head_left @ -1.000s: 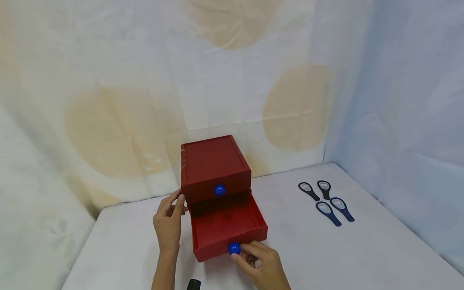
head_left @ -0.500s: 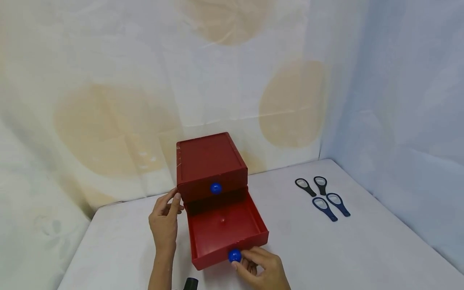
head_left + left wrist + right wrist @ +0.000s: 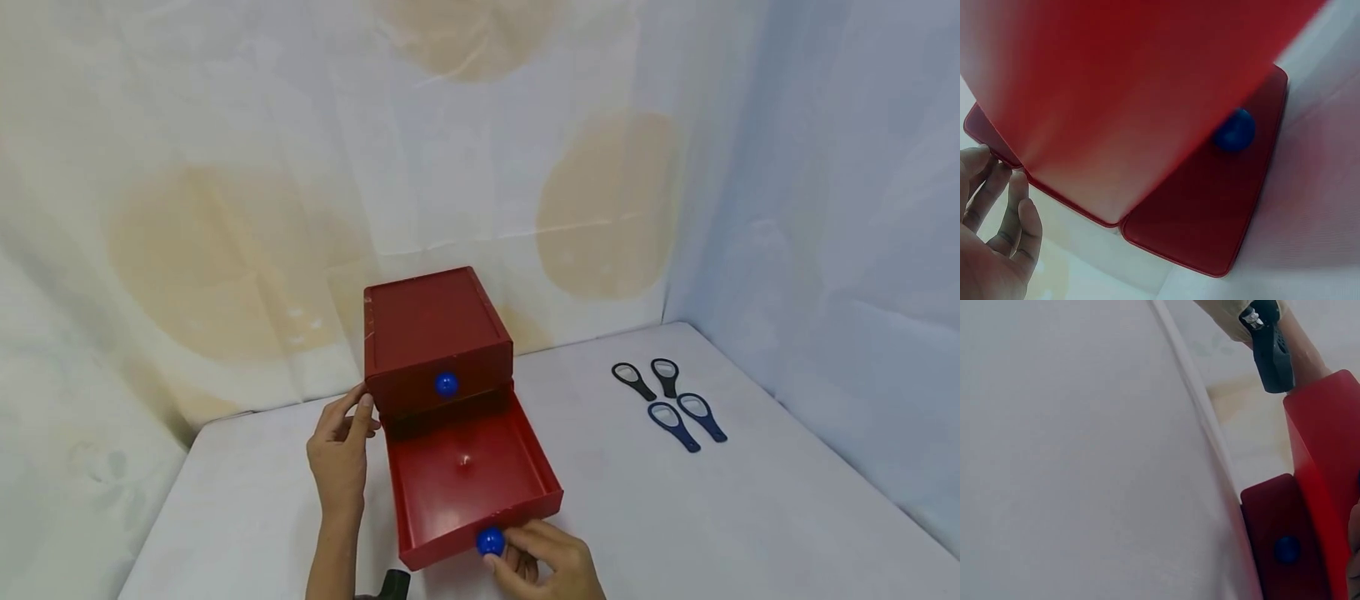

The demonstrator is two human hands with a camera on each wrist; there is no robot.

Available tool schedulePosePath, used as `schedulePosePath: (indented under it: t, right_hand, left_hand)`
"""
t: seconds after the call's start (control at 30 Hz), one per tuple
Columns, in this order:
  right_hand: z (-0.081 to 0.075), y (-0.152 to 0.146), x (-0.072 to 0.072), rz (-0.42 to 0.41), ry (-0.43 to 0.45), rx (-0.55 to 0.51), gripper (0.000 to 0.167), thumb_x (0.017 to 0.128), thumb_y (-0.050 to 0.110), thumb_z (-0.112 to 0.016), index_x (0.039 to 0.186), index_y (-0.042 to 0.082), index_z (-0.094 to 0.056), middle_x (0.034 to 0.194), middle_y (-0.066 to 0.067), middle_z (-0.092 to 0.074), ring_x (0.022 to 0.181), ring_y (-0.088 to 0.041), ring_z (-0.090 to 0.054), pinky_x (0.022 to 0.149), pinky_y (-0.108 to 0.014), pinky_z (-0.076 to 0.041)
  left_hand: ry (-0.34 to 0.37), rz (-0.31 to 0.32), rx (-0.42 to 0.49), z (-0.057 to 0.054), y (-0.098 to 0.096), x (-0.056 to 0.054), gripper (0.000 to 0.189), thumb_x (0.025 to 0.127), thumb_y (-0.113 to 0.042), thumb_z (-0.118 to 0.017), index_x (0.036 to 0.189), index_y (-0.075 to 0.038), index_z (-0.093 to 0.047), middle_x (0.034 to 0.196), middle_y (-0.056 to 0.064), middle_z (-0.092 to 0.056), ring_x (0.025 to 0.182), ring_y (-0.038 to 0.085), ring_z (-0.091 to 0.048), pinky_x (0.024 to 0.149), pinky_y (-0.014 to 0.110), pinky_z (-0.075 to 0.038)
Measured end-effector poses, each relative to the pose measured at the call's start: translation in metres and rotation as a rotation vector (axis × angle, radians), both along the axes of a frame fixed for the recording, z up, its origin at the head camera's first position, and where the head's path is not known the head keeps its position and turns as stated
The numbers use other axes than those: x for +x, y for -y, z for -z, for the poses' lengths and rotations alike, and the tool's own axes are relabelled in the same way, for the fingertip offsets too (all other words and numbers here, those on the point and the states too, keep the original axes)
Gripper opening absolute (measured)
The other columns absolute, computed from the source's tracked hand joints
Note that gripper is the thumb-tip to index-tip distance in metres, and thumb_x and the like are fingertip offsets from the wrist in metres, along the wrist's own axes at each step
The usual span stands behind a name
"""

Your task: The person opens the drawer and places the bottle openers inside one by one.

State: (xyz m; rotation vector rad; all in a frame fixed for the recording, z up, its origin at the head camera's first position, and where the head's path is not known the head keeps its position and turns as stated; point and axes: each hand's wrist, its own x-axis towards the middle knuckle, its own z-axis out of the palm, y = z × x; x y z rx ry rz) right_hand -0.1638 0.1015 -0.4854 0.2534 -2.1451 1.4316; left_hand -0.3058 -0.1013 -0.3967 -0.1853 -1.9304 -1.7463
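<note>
Red cabinet: a boxy, dark red cabinet (image 3: 435, 321) with a flat, rimmed top is seen standing on the white-covered table (image 3: 637, 517), close to the backdrop. Pale wear marks are shown along the top's left edge.

Extended drawer: a shallow, bright red, rectangular drawer (image 3: 442, 548) is held out in front of the cabinet, below the top drawer. Its inner floor is smooth and glossy, marked by a small glint; its front rim is scuffed.

Round knob: a shiny, ball-shaped blue knob (image 3: 491, 542) is fixed to the extended drawer's front and is pinched between thumb and fingers of the right hand (image 3: 551, 560).

Other drawer fronts: a second blue ball knob (image 3: 446, 384) is borne by the closed top front; in the left wrist view a closed dark red lower front (image 3: 1197, 206) is shown with its own knob.

Left hand: the cabinet's left front edge is touched by the fingertips of the left hand (image 3: 339, 450), the fingers slightly bent and nothing clenched.

Right of cabinet: two black magnifiers (image 3: 643, 389) and two dark blue magnifiers (image 3: 684, 437), with oval frames, are laid near one another.
</note>
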Motion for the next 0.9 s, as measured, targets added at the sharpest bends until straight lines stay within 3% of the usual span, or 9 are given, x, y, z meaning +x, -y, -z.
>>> schedulePosePath:
  t: [0.3,0.5,0.67,0.77,0.9]
  right_hand:
    - [-0.002,-0.006,0.003,-0.019,-0.050,0.087,0.023,0.079,0.019,-0.087,0.096,0.027,-0.073,0.080,0.022,-0.058,0.062,0.003,-0.053,0.053,-0.020,-0.053]
    - [-0.036,-0.028,0.004,0.008,-0.143,0.156,0.015,0.085,0.018,-0.082,0.094,0.027,-0.075,0.080,0.021,-0.061,0.063,0.003,-0.054,0.052,-0.021,-0.052]
    - [-0.058,-0.062,-0.014,0.004,-0.251,0.203,0.018,0.087,0.003,-0.077,0.097,0.018,-0.076,0.080,0.014,-0.064,0.063,-0.001,-0.054,0.053,-0.018,-0.050]
    - [-0.053,-0.083,-0.031,0.030,-0.279,0.249,0.021,0.085,-0.002,-0.076,0.095,0.016,-0.075,0.078,0.012,-0.062,0.064,-0.003,-0.053,0.055,-0.016,-0.048]
    - [-0.032,-0.109,-0.049,0.166,-0.256,0.355,0.020,0.080,-0.003,-0.079,0.089,0.014,-0.073,0.074,0.015,-0.055,0.063,-0.001,-0.050,0.055,-0.014,-0.044]
  left_hand:
    - [-0.016,0.024,0.008,-0.003,-0.002,0.002,0.026,0.099,-0.016,-0.065,0.122,-0.005,-0.072,0.105,0.007,-0.067,0.072,0.017,-0.063,0.071,0.021,-0.050]
    - [-0.010,0.034,0.011,-0.002,-0.002,0.000,0.026,0.099,-0.015,-0.065,0.122,-0.004,-0.072,0.104,0.007,-0.067,0.071,0.019,-0.063,0.071,0.021,-0.049]
    - [-0.017,0.038,0.022,0.010,0.006,-0.013,0.027,0.099,-0.017,-0.065,0.124,-0.008,-0.072,0.106,0.006,-0.066,0.071,0.019,-0.063,0.072,0.022,-0.050]
    - [-0.008,0.021,0.027,0.022,0.015,-0.020,0.027,0.099,-0.019,-0.066,0.124,-0.012,-0.072,0.106,0.004,-0.066,0.070,0.016,-0.063,0.073,0.022,-0.049]
    - [0.007,0.012,0.039,0.031,0.025,-0.023,0.026,0.098,-0.021,-0.068,0.122,-0.015,-0.074,0.103,0.003,-0.066,0.069,0.016,-0.062,0.072,0.023,-0.048]
